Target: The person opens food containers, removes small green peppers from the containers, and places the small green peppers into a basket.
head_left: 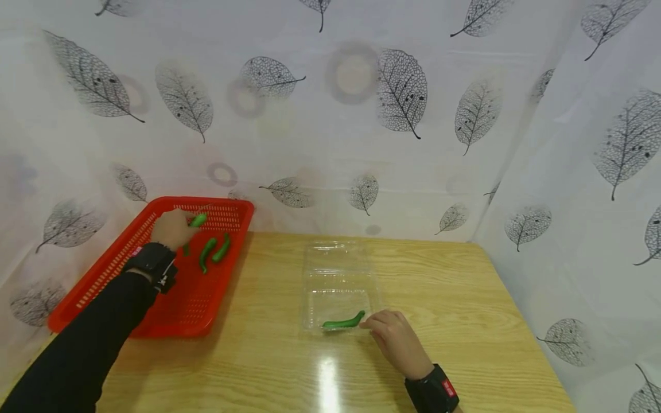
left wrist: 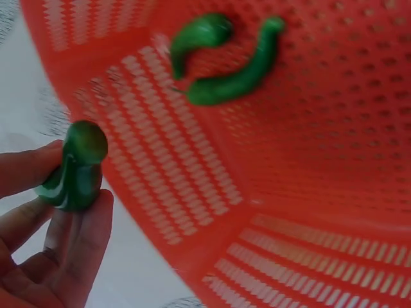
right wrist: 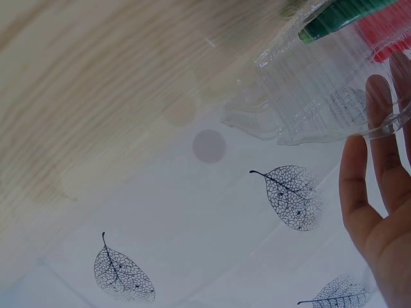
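My left hand is over the red plastic basket and holds a green chili pepper. In the left wrist view the thumb and fingers pinch that pepper, seen end-on, beside the basket's wall. Two curved green peppers lie in the basket; part of another shows below the hand in the head view. A clear plastic container stands with its lid folded back. Inside, along its near side, lies one green pepper. My right hand grips the container's near right corner; its thumb is hidden.
The wooden table carries the basket at the left and the container near the middle. White curtains with leaf prints hang behind the table and along its sides. Black bands are on both wrists.
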A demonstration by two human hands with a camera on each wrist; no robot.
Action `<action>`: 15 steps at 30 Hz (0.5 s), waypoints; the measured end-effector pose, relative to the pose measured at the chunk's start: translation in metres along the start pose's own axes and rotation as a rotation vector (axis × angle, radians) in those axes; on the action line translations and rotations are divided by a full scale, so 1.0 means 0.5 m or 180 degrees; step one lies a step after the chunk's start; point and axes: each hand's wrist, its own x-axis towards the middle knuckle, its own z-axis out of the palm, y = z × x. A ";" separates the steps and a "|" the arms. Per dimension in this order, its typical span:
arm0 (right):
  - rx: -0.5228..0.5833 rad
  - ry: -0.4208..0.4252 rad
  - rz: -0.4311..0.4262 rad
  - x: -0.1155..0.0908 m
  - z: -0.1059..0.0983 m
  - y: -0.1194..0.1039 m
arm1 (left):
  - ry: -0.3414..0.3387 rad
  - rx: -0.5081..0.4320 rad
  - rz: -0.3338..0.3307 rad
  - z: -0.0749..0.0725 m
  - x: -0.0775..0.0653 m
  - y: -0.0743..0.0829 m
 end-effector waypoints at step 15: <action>-0.0008 -0.0016 -0.0014 -0.006 0.004 0.004 | -0.0177 0.0238 -0.0338 0.055 0.034 -0.115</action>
